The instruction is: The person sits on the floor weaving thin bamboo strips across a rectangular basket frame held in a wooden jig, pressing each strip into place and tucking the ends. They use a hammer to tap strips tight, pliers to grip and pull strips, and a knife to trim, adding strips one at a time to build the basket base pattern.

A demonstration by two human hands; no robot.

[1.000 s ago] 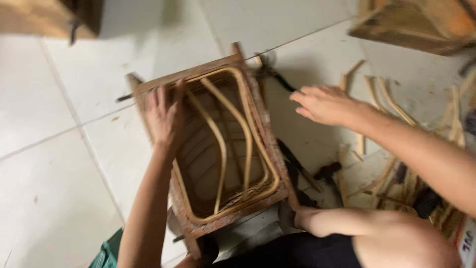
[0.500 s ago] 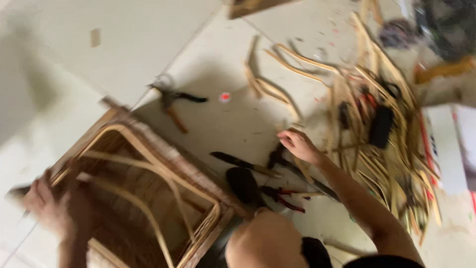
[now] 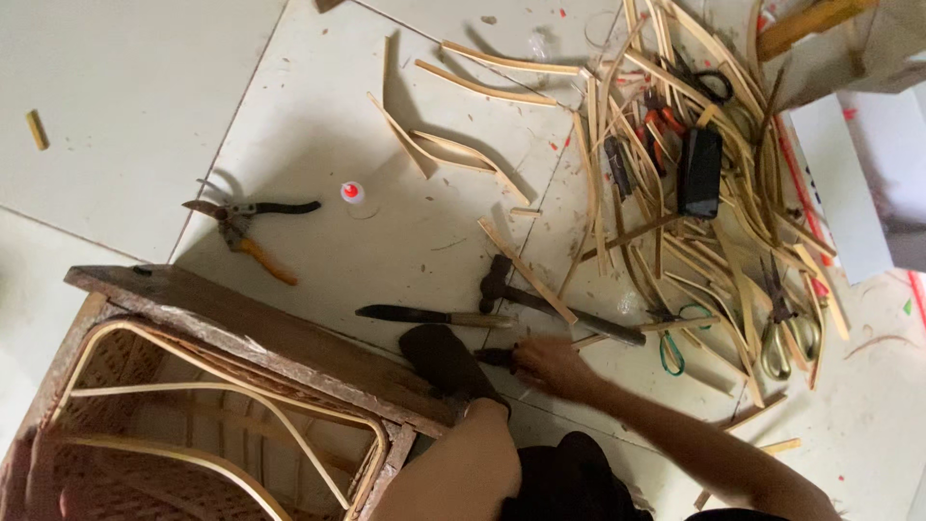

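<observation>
A dark-handled tool [image 3: 494,356] lies flat on the pale tiled floor, just beside a hammer [image 3: 559,304].

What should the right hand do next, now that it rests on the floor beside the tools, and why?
Probably close the right hand on the small dark-handled tool under its fingertips and lift it. The fingers already touch that handle, while the knife and hammer lie a little further off. The left hand seems to rest on the woven frame, keeping it steady.
</observation>
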